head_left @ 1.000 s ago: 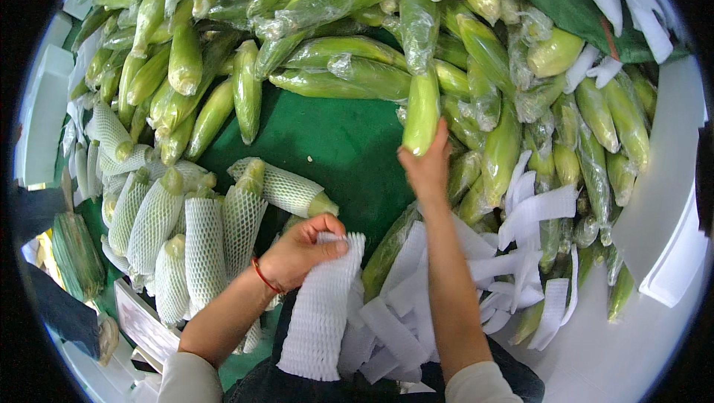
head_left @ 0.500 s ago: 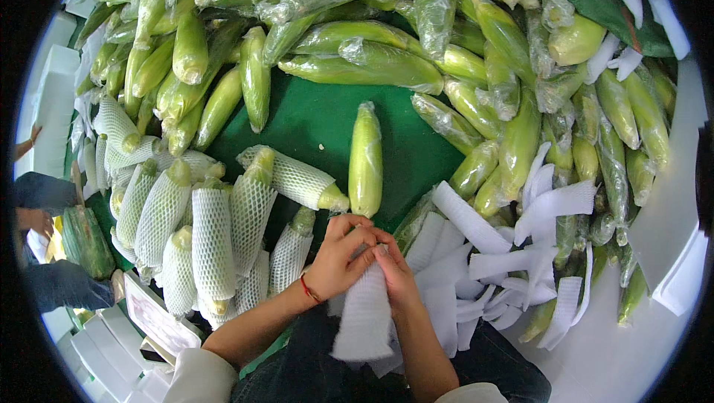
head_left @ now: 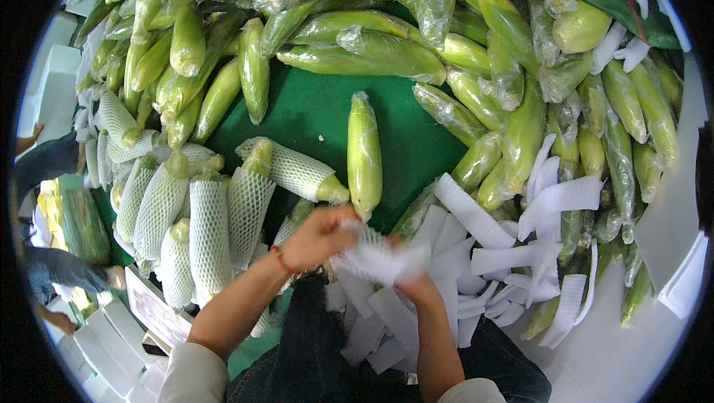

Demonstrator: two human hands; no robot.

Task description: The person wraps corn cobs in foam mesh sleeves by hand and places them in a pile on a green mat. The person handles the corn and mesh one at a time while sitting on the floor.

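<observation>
A white foam net sleeve (head_left: 383,260), blurred by motion, stretches between my hands above my lap. My left hand (head_left: 318,239), a red cord on its wrist, is closed on the sleeve's left end. Behind and below the other end is my right hand (head_left: 418,288); the sleeve and the blur hide its fingers. Just beyond my hands, one film-wrapped ear of corn (head_left: 364,154) lies lengthwise on the green surface (head_left: 297,109), its thick end toward me. To the left of it rests an ear of corn in a net sleeve (head_left: 297,170), near my left hand.
Film-wrapped corn ears (head_left: 364,53) are heaped along the back and right. Several sleeved ears (head_left: 212,232) are piled at the left. Loose white foam sleeves (head_left: 513,258) lie at the right and by my lap. Another person's arm (head_left: 56,321) shows at the far left.
The foam sleeve, which hung down toward my lap, has swung up and across to the right. My hands have moved apart, the right one lower. The unsleeved ear still lies beyond them.
</observation>
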